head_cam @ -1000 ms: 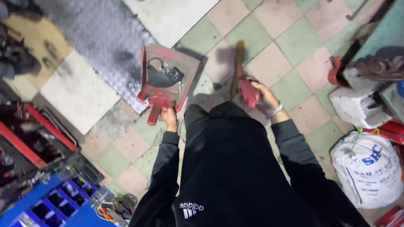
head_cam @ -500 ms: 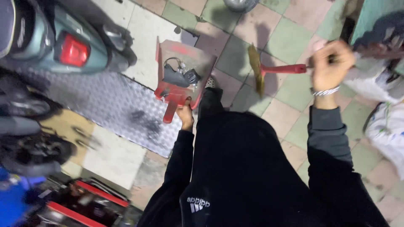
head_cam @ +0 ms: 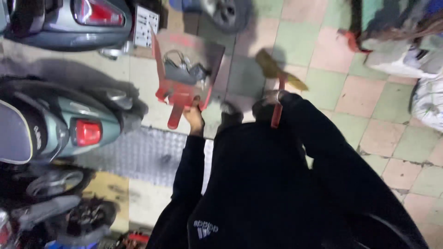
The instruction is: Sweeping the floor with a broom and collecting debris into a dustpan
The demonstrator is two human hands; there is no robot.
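Note:
My left hand (head_cam: 194, 117) grips the handle of a red dustpan (head_cam: 184, 74), held out level in front of me. Grey scraps and tangled wire lie in the pan. My right hand (head_cam: 272, 99) is mostly hidden behind my dark sleeve and holds a small brush with a red handle (head_cam: 277, 113) and yellowish bristles (head_cam: 275, 70) pointing away from me. Brush and dustpan are apart, the brush to the right of the pan. My black sweatshirt fills the lower middle of the view.
Two parked scooters stand on the left, one (head_cam: 60, 127) beside a metal tread plate (head_cam: 138, 154), another (head_cam: 78, 20) further ahead. A wheel (head_cam: 226, 14) shows at the top. Bags and clutter (head_cam: 406, 50) sit at the right on the pink and green tiled floor (head_cam: 369, 97).
The view has swung further over the scooters. My right hand has drawn the brush in from the far right toward my body. The dustpan stays in my left hand.

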